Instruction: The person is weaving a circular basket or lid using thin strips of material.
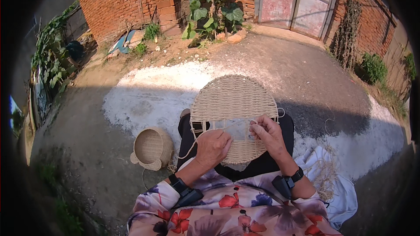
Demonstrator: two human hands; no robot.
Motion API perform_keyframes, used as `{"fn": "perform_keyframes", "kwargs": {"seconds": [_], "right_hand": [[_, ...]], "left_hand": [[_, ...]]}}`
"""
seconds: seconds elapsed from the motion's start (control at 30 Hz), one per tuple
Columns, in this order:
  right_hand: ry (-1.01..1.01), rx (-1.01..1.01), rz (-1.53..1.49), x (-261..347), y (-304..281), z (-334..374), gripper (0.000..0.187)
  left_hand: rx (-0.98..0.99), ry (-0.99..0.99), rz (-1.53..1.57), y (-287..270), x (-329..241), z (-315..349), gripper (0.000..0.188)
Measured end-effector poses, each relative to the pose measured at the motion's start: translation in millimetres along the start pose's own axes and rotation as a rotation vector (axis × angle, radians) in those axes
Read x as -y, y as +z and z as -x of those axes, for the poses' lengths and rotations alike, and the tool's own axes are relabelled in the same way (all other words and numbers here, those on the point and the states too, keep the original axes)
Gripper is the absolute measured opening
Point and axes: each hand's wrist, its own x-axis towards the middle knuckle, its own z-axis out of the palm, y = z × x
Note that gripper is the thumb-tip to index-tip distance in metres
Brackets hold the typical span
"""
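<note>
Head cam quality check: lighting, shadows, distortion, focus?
Head view: hard sun on the pale ground patch, near blown out; hands and round woven straw panel in shade, readable; fisheye bends the red brick wall, corners vignetted black; no obvious blur.

The woven panel (234, 105) rests on the person's lap, with both hands at its near edge. A round basket (152, 147) sits on the ground to the left; a cloth (337, 183) with loose fibres lies to the right.

Both hands' fingers (255, 127) on round woven mat (234, 98), small basket (152, 147) on ground
</note>
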Motion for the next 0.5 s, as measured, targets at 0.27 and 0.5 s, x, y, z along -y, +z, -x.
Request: {"fn": "perform_keyframes", "kwargs": {"seconds": [0.27, 0.5], "right_hand": [[-0.015, 0.004, -0.028, 18, 7, -16, 0.015], [0.136, -0.108, -0.108, -8, -14, 15, 0.014]], "left_hand": [[-0.004, -0.263, 0.124, -4, -4, -1, 0.015], [-0.035, -0.002, 0.050, -6, -1, 3, 0.011]]}}
